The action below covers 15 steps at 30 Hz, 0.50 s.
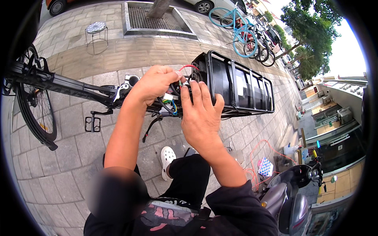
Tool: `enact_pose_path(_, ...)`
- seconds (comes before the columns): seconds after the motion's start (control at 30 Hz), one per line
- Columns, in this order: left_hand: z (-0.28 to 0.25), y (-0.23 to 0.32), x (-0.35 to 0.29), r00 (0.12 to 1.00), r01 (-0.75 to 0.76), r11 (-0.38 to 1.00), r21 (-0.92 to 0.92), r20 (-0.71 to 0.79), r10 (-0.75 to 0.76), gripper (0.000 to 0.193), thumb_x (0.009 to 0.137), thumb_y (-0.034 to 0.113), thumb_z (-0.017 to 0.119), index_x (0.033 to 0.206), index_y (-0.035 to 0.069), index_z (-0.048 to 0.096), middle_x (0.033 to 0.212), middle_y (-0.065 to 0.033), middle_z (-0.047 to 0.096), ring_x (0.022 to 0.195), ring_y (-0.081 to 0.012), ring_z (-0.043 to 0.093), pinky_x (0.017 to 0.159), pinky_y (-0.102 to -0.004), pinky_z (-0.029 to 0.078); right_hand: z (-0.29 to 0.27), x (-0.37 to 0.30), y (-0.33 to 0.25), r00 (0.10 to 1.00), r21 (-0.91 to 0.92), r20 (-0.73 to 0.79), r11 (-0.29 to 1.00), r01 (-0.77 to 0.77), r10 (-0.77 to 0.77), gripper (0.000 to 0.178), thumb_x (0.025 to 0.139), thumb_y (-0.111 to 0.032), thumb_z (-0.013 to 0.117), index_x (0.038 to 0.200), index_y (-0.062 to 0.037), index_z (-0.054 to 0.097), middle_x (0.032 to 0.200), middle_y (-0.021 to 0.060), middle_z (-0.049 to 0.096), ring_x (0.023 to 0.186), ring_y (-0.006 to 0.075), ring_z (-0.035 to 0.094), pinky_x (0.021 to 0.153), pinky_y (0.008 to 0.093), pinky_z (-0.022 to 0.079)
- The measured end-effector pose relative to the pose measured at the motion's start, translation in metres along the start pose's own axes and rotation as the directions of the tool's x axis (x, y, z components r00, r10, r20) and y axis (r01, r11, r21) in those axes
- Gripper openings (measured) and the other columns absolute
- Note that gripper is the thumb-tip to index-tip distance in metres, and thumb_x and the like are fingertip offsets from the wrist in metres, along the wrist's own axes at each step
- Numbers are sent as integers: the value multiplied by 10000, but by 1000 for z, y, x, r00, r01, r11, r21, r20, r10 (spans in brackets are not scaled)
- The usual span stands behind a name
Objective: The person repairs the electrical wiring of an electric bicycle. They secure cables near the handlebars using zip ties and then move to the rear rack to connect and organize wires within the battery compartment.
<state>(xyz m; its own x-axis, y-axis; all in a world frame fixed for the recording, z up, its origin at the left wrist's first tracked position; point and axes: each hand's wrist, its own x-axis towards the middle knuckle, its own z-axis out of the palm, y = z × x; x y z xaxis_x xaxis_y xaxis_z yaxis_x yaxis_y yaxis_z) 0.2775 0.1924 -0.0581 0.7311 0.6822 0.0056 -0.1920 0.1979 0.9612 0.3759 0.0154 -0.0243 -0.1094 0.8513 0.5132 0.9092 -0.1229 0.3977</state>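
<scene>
A black electric bicycle (75,84) lies across in front of me, a black battery pack (224,80) under its rear rack bars (271,94). At the near end of the pack, my left hand (155,84) pinches a thin red wire (189,66) between thumb and fingertips. My right hand (202,114) lies palm down beside it, its fingers stretched and spread over the dark wiring by the pack. A white connector (168,96) and loose blue and yellow wires (174,105) hang between my hands. My fingers hide what lies under the right fingertips.
A pedal (93,123) sticks out toward me, and a brake lever (146,133) hangs nearer my left forearm. Behind stand a small round stool (96,27) and a metal-framed tree grate (165,23). Parked bicycles (246,39) line the far right; a scooter (287,196) and orange cable (252,161) are near right.
</scene>
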Motion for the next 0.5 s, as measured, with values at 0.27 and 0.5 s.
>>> enact_pose_path(0.27, -3, 0, -3, 998, 10, 997, -82, 63, -4, 245, 1074, 192, 666, 1028, -18, 785, 950, -45, 763, 840, -107, 674, 797, -270, 555, 8, -4, -17, 991, 40, -24, 990, -132, 133, 547, 890, -120, 642, 1426, -11, 634, 1464, 124, 582, 1399, 304, 523, 1198, 655, 240)
enact_pose_path(0.5, -4, 3, -4, 995, 27, 992, -127, 100, -14, 238, 1070, 182, 665, 1046, -21, 787, 962, -49, 764, 849, -114, 677, 794, -272, 554, 11, -6, -30, 971, 102, -48, 968, -227, 233, 620, 803, -66, 690, 1420, -27, 650, 1460, 75, 589, 1360, 279, 547, 1245, 699, 148)
